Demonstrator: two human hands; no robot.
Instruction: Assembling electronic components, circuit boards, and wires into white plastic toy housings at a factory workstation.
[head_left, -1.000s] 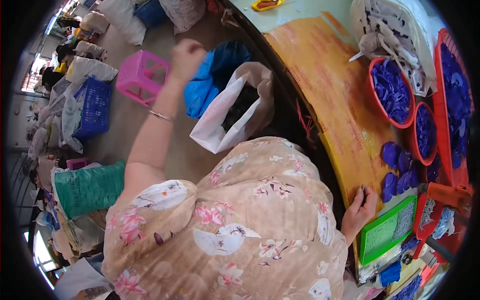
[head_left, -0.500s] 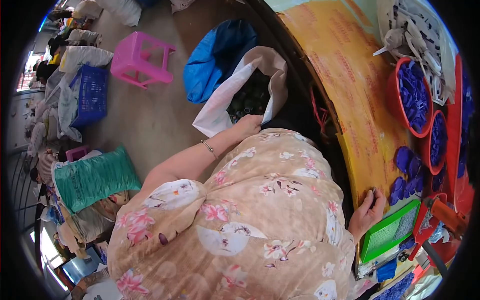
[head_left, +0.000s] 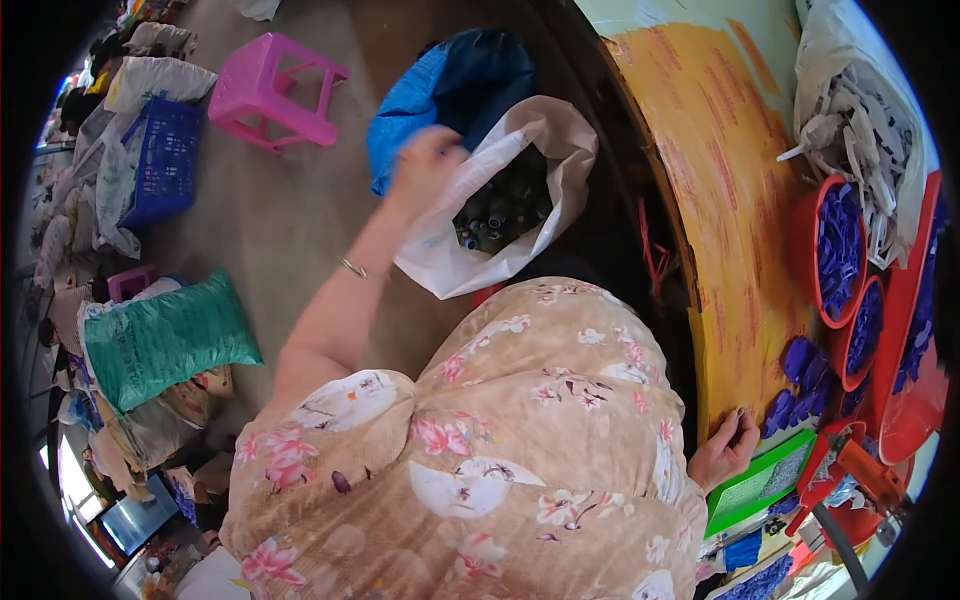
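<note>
My left hand [head_left: 430, 165], smeared by motion, is at the left edge of a white sack [head_left: 480, 272], in front of a blue sack [head_left: 395, 135]. Whether its fingers grip the white cloth cannot be made out. The mouth of the white sack gapes, showing many small dark round pieces [head_left: 505, 212] inside. Over by the table's near edge, my right hand [head_left: 722, 455] is closed, its fingertips pinching a small dark piece [head_left: 742, 412]. Beside that hand lies a green-framed tray [head_left: 718, 515] of tiny grey parts, with several purple flat pieces [head_left: 802, 362] just beyond.
Red bowls [head_left: 803, 255] of purple parts stand on the yellow-covered table [head_left: 690, 130] at right. A white bag [head_left: 815, 85] of white strips lies behind them. An orange tool [head_left: 870, 475] sits at far right. On the floor are a pink stool [head_left: 245, 85], blue crate [head_left: 165, 165] and green sack [head_left: 170, 335].
My left hand has gone from the white sack's near rim up and left to its left edge. The sack's mouth is wider. My right hand stays by the green tray.
</note>
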